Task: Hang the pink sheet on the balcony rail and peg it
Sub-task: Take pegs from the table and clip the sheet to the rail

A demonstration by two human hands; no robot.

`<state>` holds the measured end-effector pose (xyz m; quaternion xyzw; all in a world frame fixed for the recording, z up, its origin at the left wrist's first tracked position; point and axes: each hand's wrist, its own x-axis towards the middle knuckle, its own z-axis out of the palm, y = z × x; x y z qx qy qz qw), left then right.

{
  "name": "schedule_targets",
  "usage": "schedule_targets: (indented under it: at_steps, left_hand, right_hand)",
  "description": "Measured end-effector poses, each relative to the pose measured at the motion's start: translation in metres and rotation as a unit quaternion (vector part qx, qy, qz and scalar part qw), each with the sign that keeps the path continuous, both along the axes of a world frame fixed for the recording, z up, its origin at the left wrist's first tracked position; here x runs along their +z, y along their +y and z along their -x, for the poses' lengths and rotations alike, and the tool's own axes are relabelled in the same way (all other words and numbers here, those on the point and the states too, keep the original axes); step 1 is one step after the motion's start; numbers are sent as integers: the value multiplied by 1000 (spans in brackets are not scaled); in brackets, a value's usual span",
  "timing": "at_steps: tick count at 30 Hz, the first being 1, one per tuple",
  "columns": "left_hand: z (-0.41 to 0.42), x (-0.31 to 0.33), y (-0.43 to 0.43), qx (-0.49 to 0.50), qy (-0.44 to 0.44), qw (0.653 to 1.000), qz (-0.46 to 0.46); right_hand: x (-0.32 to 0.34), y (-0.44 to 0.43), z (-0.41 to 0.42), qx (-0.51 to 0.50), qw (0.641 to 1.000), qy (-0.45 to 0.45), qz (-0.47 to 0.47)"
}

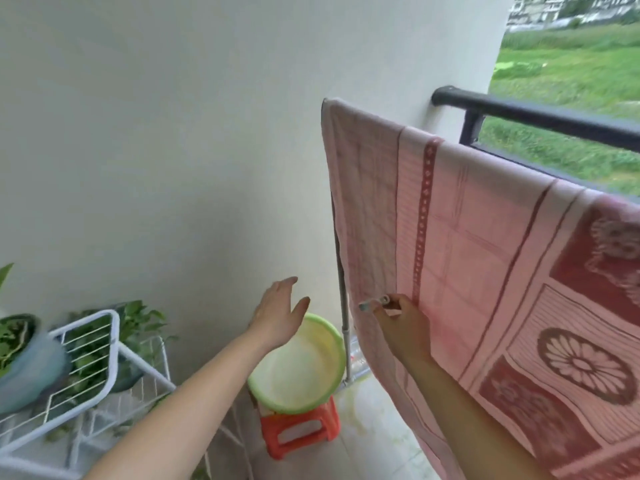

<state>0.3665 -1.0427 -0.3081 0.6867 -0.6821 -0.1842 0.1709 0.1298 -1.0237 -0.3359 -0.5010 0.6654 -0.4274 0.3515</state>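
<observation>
The pink patterned sheet [485,265] hangs draped over a rail of a drying rack, in front of the black balcony rail [540,114]. My right hand [401,323] is low against the sheet's left part and pinches a small grey peg [375,302] between its fingers. My left hand [282,311] is stretched out with straight fingers above the green basin, touching nothing. The sheet's lower edge runs out of the frame at the bottom right.
A green basin [256,382] sits on an orange plastic stool [298,433] by the white wall. The rack's grey upright pole [343,299] stands behind it. A white wire shelf [86,351] with potted plants [20,344] is at the lower left.
</observation>
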Motion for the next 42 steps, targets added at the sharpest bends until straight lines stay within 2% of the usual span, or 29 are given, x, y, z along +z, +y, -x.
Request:
schedule_targets:
  at_steps: [6, 11, 15, 21, 26, 29, 33, 38, 42]
  left_hand:
    - [34, -7, -104, -22, 123, 992, -5]
    - [61, -9, -174, -67, 275, 959, -33]
    - [58, -22, -203, -112, 300, 946, -45]
    - [37, -36, -226, -139, 290, 946, 26]
    - [36, -45, -234, -254, 255, 930, -73]
    - [42, -45, -237, -275, 211, 935, -74]
    - [47, -54, -232, -258, 179, 949, -19]
    - [63, -41, -227, -222, 266, 935, -74]
    - [66, -36, -227, -225, 278, 933, -40]
  right_hand:
    - [-10, -51, -13, 10, 1000, 13, -24]
    - [-12, -73, -15, -13, 998, 48, -45]
    - [-10, -86, -25, -76, 993, 70, -53]
    - [-2, -103, -53, -133, 985, 99, -51]
    - [-11, -115, -62, -152, 978, 118, -81]
    - [-16, -123, -57, -146, 973, 143, -108]
    - [-22, -123, -54, -153, 969, 153, -115]
    - [-22, -113, -49, -159, 967, 158, -120]
    - [-20, -105, -43, -175, 967, 142, -122]
